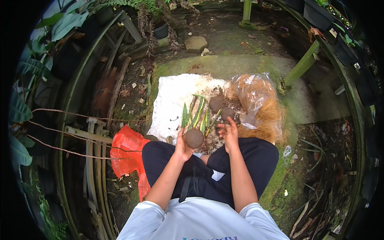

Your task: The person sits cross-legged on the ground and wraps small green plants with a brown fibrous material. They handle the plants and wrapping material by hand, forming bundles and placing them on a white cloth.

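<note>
A round brown ball of soil [194, 139] rests in my left hand [183, 147], held above my lap. My right hand [230, 135] is raised to its right with the fingers apart and nothing in them; dark soil marks the fingertips. Just beyond the right hand, a smaller soil ball [227, 114] sits on a white woven sack [171, 93], and a larger soil ball [217, 103] lies behind it. Several yellow-edged snake plant leaves [198, 111] lie on the sack past my left hand. Loose soil is scattered across the sack's right side.
A clear plastic bag of brown coconut fibre [261, 105] stands at the right. Crumpled red plastic [127, 151] lies by my left knee. White string [287, 151] is on the mossy ground at right. A stone [196, 44] and a wooden post [301, 64] stand farther out.
</note>
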Available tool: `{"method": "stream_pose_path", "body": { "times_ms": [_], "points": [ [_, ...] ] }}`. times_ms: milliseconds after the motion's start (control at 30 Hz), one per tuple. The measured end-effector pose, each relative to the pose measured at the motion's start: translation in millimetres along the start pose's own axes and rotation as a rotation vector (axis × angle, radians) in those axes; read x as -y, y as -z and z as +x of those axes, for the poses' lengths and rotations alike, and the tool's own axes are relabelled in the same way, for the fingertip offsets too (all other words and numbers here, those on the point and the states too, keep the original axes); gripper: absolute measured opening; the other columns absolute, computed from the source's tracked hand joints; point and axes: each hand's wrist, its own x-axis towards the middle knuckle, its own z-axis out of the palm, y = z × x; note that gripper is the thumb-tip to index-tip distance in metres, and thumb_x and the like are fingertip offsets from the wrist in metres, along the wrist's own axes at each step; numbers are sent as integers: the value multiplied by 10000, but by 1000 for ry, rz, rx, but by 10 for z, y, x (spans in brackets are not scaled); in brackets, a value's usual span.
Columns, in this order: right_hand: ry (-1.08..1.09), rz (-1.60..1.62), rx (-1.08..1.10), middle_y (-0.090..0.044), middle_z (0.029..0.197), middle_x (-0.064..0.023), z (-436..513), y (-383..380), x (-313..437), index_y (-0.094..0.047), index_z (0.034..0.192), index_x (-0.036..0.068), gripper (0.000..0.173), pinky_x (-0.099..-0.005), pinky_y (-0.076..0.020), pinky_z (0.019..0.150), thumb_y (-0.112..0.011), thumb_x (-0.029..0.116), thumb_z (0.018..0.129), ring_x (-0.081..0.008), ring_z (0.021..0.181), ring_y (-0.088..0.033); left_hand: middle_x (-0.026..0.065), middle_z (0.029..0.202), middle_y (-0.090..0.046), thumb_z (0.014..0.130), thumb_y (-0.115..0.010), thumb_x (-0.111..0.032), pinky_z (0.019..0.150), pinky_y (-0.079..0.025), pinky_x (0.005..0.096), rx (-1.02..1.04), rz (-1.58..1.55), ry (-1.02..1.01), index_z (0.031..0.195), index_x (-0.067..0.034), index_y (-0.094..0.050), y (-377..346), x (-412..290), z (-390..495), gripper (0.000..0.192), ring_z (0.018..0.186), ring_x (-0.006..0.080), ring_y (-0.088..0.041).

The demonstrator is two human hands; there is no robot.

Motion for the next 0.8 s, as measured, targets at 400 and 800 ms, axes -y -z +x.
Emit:
{"method": "stream_pose_path", "body": {
  "times_ms": [400, 800],
  "points": [
    [-118, -128, 37, -653, 1027, -58, -46, -4, -63, -496, 1332, 100, 319, -218, -456, 594, -432, 251, 1059, -80, 691, -565, 161, 1337, -527, 971, -272, -684, 962, -515, 530, 234, -449, -106, 1359, -74, -475, -46, 17, -354, 751, 1251, 354, -518],
    [21, -130, 179, -663, 982, -70, -222, -177, 18, -472, 1311, 54, 308, -237, -475, 686, -522, 141, 1020, -87, 734, -573, 114, 1402, -473, 984, -531, -330, 1025, -467, 445, 67, -62, -372, 1382, -81, -430, -289, -73, -551, 480, 1279, 270, -495]
  ]
}}
